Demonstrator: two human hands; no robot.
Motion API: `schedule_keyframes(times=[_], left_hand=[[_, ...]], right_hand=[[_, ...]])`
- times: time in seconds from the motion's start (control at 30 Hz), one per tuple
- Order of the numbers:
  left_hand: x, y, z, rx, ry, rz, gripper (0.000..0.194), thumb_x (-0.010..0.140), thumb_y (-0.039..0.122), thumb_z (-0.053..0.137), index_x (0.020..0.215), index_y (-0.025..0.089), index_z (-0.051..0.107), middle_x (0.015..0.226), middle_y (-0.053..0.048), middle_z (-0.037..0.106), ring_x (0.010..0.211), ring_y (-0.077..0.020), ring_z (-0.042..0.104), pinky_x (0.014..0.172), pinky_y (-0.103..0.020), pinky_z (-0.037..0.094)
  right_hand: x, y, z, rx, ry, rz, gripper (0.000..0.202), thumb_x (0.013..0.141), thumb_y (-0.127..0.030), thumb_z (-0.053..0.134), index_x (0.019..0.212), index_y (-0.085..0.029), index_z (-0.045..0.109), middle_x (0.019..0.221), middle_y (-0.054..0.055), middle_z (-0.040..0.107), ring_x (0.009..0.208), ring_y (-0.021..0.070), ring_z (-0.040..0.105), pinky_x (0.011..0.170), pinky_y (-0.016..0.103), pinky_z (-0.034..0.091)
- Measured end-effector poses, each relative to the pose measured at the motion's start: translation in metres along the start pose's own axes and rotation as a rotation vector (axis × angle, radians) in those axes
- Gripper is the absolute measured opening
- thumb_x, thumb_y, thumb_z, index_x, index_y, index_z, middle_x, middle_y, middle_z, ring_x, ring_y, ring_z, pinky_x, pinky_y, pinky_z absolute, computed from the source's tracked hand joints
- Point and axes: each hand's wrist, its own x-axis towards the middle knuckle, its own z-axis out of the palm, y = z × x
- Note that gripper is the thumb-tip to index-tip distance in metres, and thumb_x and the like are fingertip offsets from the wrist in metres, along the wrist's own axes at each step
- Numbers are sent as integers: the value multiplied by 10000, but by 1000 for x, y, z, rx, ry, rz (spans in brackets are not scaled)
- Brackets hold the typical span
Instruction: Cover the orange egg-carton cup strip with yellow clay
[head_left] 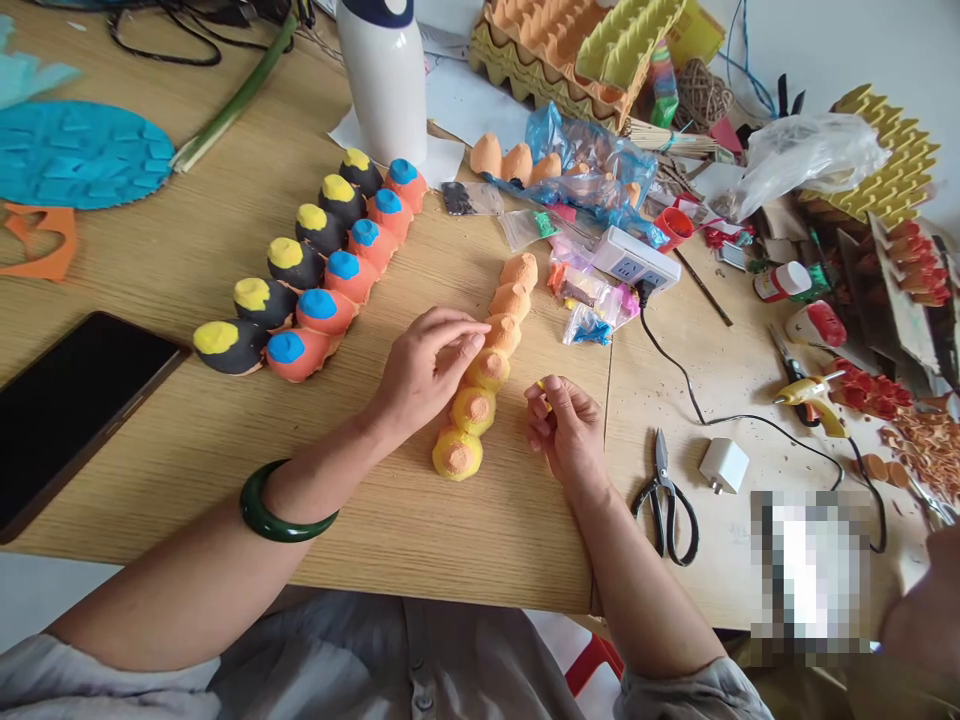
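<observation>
While right fingers (553,386) pinch a yellow bit (548,407) — mostly hidden — left fingers (454,329) (grip unclear) curl near carton cups (477,411).

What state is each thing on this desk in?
Phone, screen dark
White bottle, upright
Power strip, black plug in it
White charger, unplugged
Black cups, topped with yellow
Orange-red cups, topped with blue
Middle strip, near cups yellow, far ones orange
Yellow bit, pinched in right hand

Wood tbl (360,530) w/ blk phone (82,400), painted egg-ctn strips (474,411), scissors (663,487), wht adapter (724,464).
</observation>
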Motion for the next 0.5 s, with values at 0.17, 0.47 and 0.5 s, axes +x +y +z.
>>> schedule_keyframes(times=[0.17,0.47,0.5], left_hand=[[-1,-4,4,37,-55,0,337,1035,454,598,1131,201,800,1179,-93,745,1159,-247,695,1087,-407,538],[0,-3,3,41,-70,-11,327,1018,481,623,1111,204,770,1194,-97,730,1165,-233,697,1090,-404,556],[0,-4,3,41,-65,-17,329,1027,479,607,1103,202,768,1190,-98,729,1160,-231,699,1088,-402,561]], right_hand=[[1,3,-2,-34,-19,-39,372,789,-545,885,813,-203,742,561,-93,410,452,58,326,361,183,350],[0,4,-3,-62,-23,-38,427,806,-579,867,709,-203,690,546,-91,404,431,54,317,345,188,323],[0,4,-2,-69,-27,-37,448,818,-595,851,689,-201,679,544,-90,400,427,53,312,342,191,319]])
